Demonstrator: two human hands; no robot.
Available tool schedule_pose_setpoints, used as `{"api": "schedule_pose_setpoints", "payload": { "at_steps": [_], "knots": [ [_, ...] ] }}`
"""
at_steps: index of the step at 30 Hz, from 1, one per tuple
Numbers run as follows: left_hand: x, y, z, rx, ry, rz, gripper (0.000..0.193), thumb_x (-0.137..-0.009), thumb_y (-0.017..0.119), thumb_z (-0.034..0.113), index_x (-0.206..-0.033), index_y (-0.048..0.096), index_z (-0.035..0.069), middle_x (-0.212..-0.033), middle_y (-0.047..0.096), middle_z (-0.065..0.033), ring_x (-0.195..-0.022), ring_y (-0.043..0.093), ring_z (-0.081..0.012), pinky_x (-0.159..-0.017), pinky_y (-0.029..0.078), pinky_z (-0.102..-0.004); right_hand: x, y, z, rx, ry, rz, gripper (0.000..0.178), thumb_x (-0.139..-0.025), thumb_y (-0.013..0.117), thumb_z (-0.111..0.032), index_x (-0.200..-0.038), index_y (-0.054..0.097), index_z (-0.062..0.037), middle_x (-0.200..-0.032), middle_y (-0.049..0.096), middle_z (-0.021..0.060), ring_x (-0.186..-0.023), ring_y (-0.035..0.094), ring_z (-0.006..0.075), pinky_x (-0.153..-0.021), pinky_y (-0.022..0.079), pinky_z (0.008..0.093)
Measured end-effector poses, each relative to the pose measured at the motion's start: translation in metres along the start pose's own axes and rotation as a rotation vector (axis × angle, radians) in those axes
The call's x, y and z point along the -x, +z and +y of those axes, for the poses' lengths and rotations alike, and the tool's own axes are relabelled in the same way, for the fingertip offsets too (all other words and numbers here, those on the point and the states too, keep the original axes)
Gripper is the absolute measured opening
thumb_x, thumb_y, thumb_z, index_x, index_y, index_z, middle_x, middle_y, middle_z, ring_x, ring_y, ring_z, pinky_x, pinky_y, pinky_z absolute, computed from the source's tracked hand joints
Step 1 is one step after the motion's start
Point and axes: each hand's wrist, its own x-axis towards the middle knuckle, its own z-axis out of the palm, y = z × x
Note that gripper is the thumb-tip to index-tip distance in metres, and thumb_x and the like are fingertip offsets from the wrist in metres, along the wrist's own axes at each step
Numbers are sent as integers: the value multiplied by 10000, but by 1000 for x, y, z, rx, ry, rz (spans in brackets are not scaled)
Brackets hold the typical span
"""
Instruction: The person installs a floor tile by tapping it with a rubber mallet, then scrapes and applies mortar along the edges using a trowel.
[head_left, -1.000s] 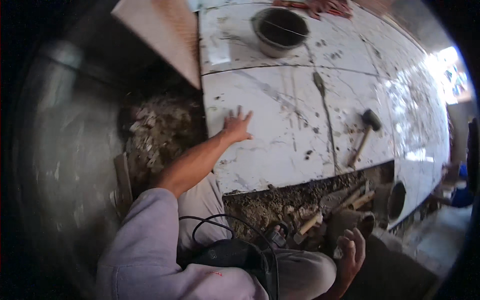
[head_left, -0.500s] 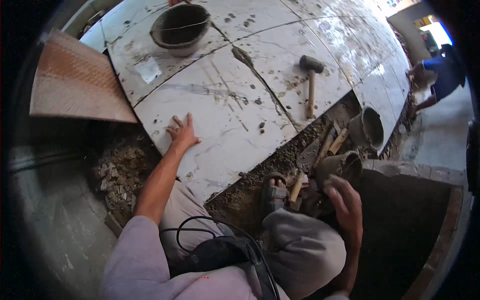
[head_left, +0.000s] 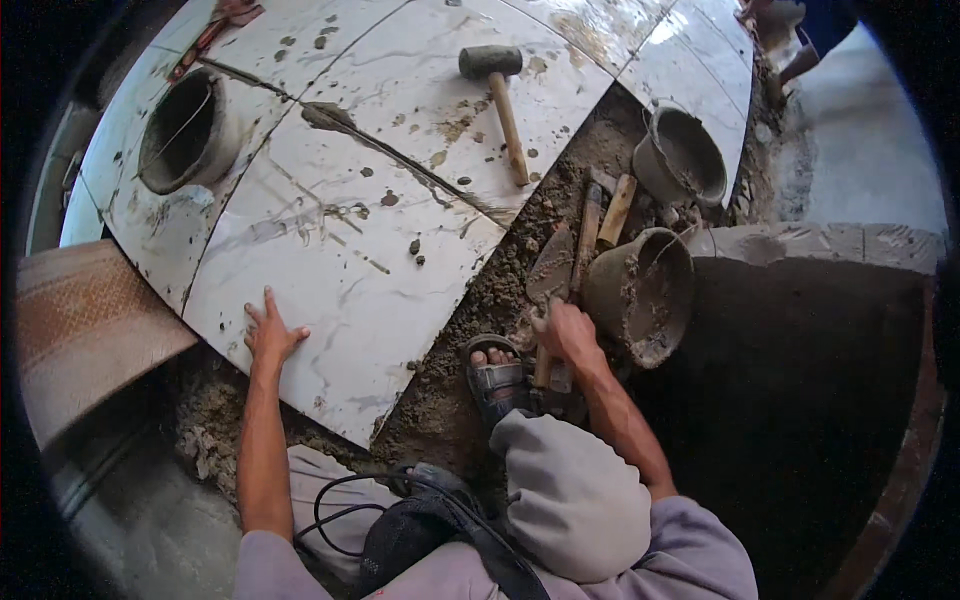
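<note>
My left hand (head_left: 270,335) lies flat with fingers spread on a large white marbled floor tile (head_left: 350,290), near its left edge. My right hand (head_left: 568,330) is lowered beside my sandalled foot, fingers curled at the neck of a trowel (head_left: 551,268). The trowel's pointed blade lies on loose soil beyond the hand, and a wooden handle shows below it; the fingertips are partly hidden. Right beside this hand stands a mortar-smeared bucket (head_left: 645,295). A hammer with a long dark handle (head_left: 587,240) lies just beyond, next to a short wooden handle (head_left: 617,210).
A rubber mallet (head_left: 505,110) rests on the tiles. A second bucket (head_left: 680,155) stands farther right; a dark bucket (head_left: 185,135) sits far left. A co-worker's hand (head_left: 235,12) shows at the top; another person (head_left: 815,35) works far right. A deep dark pit (head_left: 800,400) opens at right.
My right hand has gone from raised beside my knee down to the trowel. My left hand stays on the tile. The view has shifted right, and a co-worker's hand shows more at the top.
</note>
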Motion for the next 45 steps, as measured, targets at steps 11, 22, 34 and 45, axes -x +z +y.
{"api": "schedule_pose_setpoints", "payload": {
  "at_steps": [11,22,34,45],
  "knots": [
    [-25,22,-35,-86,91,88,1243,-610,822,488,-1499,21,154,-1445,173,-382,-1261,399,-481,-961,402,-551,47,62,15,-878,376,-5,528,-821,681,-302,-1212,508,7,-1096,614,207,-992,608,284,-836,469,408],
    [0,-5,-8,-13,-29,-17,1175,-662,807,447,-1497,32,161,-1461,65,-393,-1195,415,-571,-1008,305,-611,33,24,-6,-234,-17,372,326,-864,608,-211,-1085,524,13,-920,550,204,-874,555,395,-778,445,454],
    [5,-8,-1,27,-37,-15,1158,-646,810,453,-1499,79,172,-1467,85,-367,-1207,382,-590,-1019,288,-616,-341,-97,-314,-326,-835,520,172,-822,631,-199,-842,635,-28,-809,583,216,-789,567,415,-689,459,479],
    [5,3,3,-1,-2,84,1164,-608,819,475,-1499,129,185,-1472,104,-350,-1171,427,-576,-1047,257,-593,-474,-85,-409,-213,-889,551,286,-813,640,-305,-904,660,-34,-878,644,233,-863,616,411,-760,485,475]
  ]
}}
